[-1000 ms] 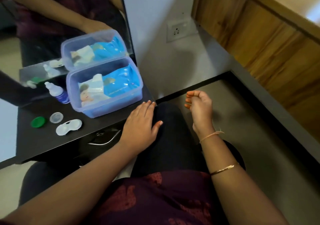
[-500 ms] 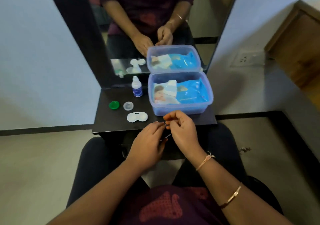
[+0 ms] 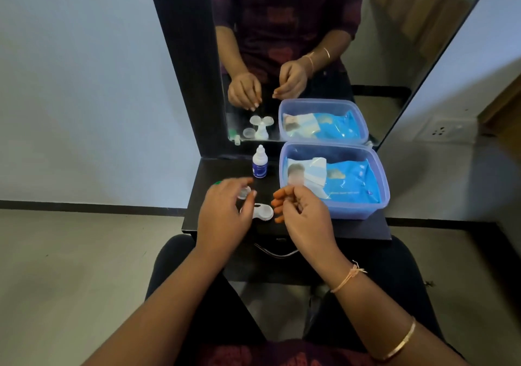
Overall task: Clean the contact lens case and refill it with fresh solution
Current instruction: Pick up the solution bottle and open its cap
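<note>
Seated at a black counter (image 3: 363, 229) below a mirror (image 3: 394, 55). Holding the left hand (image 3: 225, 213), blurred, with fingers loose and spread, over a clear cap (image 3: 244, 192) and the left end of the white lens case (image 3: 260, 213), lying flat near the front edge; touching or not, cannot tell. Keeping the right hand (image 3: 306, 215) just right of the case, fingers curled, thumb tip against forefinger. Behind the left hand, a sliver of green cap (image 3: 217, 183). At the back edge, a small bottle (image 3: 259, 165), upright; right of it, a blue tub (image 3: 355, 213) with a pack of wipes (image 3: 349, 182).
</note>
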